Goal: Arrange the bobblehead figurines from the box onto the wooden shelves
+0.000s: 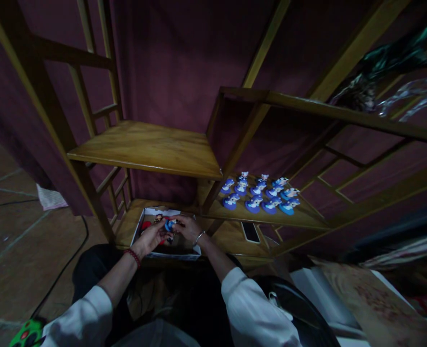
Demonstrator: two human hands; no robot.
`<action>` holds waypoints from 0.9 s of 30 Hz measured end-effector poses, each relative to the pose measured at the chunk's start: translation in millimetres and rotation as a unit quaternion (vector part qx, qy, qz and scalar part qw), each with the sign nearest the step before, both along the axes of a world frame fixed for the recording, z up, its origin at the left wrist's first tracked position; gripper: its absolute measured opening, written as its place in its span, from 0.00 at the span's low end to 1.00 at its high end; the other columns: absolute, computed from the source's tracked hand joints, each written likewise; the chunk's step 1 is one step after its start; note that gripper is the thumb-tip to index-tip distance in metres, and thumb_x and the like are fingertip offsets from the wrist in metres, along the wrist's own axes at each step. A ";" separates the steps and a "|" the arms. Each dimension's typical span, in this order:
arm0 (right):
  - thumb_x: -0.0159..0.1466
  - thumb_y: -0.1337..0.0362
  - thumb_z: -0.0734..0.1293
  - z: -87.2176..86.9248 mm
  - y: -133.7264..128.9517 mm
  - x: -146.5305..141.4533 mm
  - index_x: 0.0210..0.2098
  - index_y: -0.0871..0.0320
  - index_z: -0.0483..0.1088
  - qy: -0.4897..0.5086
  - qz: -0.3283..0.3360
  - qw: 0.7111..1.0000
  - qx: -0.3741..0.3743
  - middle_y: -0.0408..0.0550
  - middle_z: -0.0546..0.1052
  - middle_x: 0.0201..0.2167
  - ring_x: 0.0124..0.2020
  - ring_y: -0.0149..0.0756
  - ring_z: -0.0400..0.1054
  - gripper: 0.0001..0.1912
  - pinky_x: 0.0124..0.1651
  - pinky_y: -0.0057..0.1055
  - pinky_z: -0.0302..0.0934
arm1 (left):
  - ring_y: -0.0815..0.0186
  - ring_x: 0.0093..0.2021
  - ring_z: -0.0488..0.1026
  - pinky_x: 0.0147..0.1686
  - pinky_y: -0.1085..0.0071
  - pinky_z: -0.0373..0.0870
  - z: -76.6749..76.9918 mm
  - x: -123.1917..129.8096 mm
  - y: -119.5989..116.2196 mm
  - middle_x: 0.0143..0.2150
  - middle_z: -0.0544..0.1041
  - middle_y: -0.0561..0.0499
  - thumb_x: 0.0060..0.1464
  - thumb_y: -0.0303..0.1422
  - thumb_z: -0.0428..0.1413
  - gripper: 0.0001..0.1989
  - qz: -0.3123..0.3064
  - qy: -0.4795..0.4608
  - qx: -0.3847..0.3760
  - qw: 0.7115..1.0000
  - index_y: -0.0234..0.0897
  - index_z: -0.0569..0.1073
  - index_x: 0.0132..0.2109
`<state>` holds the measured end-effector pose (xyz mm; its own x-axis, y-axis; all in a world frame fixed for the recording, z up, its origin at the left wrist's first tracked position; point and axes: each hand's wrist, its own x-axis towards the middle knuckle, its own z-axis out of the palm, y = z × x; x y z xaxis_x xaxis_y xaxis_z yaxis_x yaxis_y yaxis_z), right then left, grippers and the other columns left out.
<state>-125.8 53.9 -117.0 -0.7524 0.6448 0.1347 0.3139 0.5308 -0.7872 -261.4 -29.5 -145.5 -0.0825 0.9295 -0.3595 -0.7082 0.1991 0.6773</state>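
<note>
Blue figurine [169, 225] is held by left hand [153, 239] and right hand [187, 228] together, above the open carton [179, 257], probably for steadiness; girl-like figurines [252, 204] stand in rows, perhaps for orderly spacing.

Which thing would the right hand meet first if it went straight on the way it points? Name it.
The blue figurine, already at the tips of the right hand; past it, probably the left hand, though the depth there is unclear.

Blue figurine [169, 224], purple figurines [258, 188], seemingly maroon curtain [170, 67]
</note>
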 end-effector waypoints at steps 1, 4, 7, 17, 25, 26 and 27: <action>0.57 0.69 0.64 1.1 0.7 1.3 0.42 0.55 0.73 0.000 -0.001 1.000 -0.002 0.46 0.76 0.37 0.33 0.30 0.70 0.13 0.38 0.28 0.65 | 0.69 0.24 0.72 0.24 0.75 0.68 0.2 0.1 0.7 0.27 0.76 0.47 0.53 0.32 0.54 0.07 -0.004 0.002 0.000 1.000 0.31 0.71 0.34; 0.58 0.66 0.65 5.6 2.0 4.9 0.41 0.53 0.73 -0.003 -0.009 1.000 0.009 0.45 0.76 0.37 0.35 0.31 0.70 0.11 0.40 0.28 0.64 | 0.70 0.23 0.72 0.24 0.75 0.68 1.9 0.6 1.7 0.27 0.76 0.47 0.51 0.34 0.56 0.08 -0.006 0.000 0.004 1.000 0.31 0.72 0.34; 0.58 0.64 0.65 10.3 2.8 7.5 0.40 0.52 0.73 -0.013 -0.014 0.999 0.025 0.44 0.76 0.37 0.38 0.32 0.70 0.11 0.44 0.30 0.62 | 0.70 0.23 0.71 0.26 0.75 0.69 5.8 1.3 1.0 0.27 0.76 0.46 0.50 0.33 0.57 0.08 -0.005 -0.010 0.011 1.000 0.30 0.72 0.33; 0.56 0.68 0.67 25.2 3.4 7.9 0.39 0.52 0.74 -0.009 0.009 0.998 0.058 0.44 0.72 0.41 0.44 0.32 0.66 0.11 0.49 0.29 0.59 | 0.70 0.26 0.72 0.28 0.75 0.71 10.1 -0.4 0.6 0.29 0.76 0.45 0.52 0.31 0.56 0.07 0.002 -0.020 0.007 1.000 0.29 0.73 0.34; 0.56 0.67 0.67 26.7 4.7 5.4 0.39 0.51 0.74 -0.041 0.025 0.995 0.091 0.43 0.74 0.36 0.41 0.33 0.66 0.10 0.47 0.29 0.58 | 0.68 0.30 0.74 0.31 0.74 0.71 7.1 -1.6 -2.3 0.34 0.76 0.44 0.53 0.28 0.54 0.07 -0.007 -0.041 0.023 0.999 0.30 0.72 0.39; 0.56 0.67 0.68 27.5 4.8 4.9 0.38 0.51 0.74 -0.046 0.018 0.994 0.095 0.43 0.74 0.36 0.40 0.33 0.66 0.10 0.46 0.30 0.58 | 0.69 0.30 0.73 0.31 0.74 0.71 7.2 -1.3 -2.1 0.34 0.76 0.44 0.53 0.28 0.54 0.06 -0.005 -0.040 0.022 0.999 0.30 0.72 0.38; 0.55 0.67 0.68 28.4 4.9 4.5 0.38 0.51 0.74 -0.050 0.012 0.994 0.099 0.42 0.74 0.35 0.40 0.33 0.65 0.10 0.46 0.29 0.57 | 0.69 0.29 0.73 0.30 0.74 0.71 7.8 -0.9 -1.9 0.33 0.76 0.44 0.53 0.28 0.54 0.06 -0.002 -0.039 0.021 0.999 0.29 0.72 0.38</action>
<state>-121.3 58.7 -88.6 -0.7831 0.5950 0.1810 0.3712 0.6806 -0.6317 -262.3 -31.4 -137.7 -0.0523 0.9444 -0.3245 -0.7578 0.1741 0.6288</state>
